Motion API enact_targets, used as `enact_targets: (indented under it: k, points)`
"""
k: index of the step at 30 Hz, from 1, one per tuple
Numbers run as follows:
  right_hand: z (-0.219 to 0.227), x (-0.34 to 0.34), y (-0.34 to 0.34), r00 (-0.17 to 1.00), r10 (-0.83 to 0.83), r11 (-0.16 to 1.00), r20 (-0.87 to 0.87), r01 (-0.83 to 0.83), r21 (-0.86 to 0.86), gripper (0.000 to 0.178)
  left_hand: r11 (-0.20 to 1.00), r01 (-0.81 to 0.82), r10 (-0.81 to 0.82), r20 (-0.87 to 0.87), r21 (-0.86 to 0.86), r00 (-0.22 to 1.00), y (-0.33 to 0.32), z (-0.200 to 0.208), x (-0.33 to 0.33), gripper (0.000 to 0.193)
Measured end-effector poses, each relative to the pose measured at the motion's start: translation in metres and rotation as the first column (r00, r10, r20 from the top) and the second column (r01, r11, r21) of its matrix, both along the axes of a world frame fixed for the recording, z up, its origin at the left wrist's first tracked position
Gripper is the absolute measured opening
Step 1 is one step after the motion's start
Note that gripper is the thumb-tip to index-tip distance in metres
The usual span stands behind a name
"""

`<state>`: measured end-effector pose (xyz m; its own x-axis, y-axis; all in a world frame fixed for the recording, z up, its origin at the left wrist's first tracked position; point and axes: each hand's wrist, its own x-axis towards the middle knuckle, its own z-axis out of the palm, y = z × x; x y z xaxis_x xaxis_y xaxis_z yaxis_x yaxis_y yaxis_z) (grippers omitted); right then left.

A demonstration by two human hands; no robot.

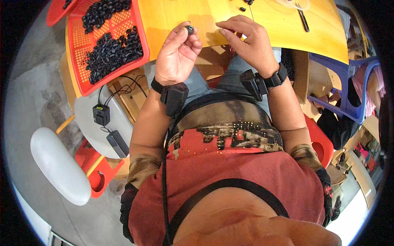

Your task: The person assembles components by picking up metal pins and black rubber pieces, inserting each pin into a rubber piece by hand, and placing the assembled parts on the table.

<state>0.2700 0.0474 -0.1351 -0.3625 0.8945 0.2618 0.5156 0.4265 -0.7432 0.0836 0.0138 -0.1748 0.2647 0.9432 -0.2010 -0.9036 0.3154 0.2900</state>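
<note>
My left hand (179, 51) is raised at the near edge of the yellow table, its thumb and fingers closed on a small black cylindrical part (190, 29). One end of the part points up and shows a round hole. To its right, my right hand (250, 41) hovers over the table edge with palm down. Its thumb and forefinger reach toward the left hand, the tips slightly apart and nothing visible between them. The other fingers are partly hidden. Both wrists wear black straps with box-shaped devices.
A red plastic basket (145, 51) with heaps of small black parts (111, 55) stands at the left. On the yellow table (184, 10) lie a few loose black pieces (243, 8), a black pen-like tool (303, 20) and a clear plastic container (296, 5). A blue plastic chair (361, 106) stands right.
</note>
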Motion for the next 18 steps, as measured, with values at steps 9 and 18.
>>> enact_targets:
  k: [9,18]
  points:
    - [-0.023,0.029,0.008,0.971,-0.227,0.969,0.077,0.233,-0.078,0.018,0.999,0.029,-0.025,0.105,-0.033,0.994,0.006,-0.009,-0.004,0.017]
    - [-0.033,0.040,0.036,0.923,-0.375,0.927,0.092,0.370,0.063,0.016,0.999,0.031,-0.028,0.089,-0.032,0.996,0.009,-0.005,0.001,0.018]
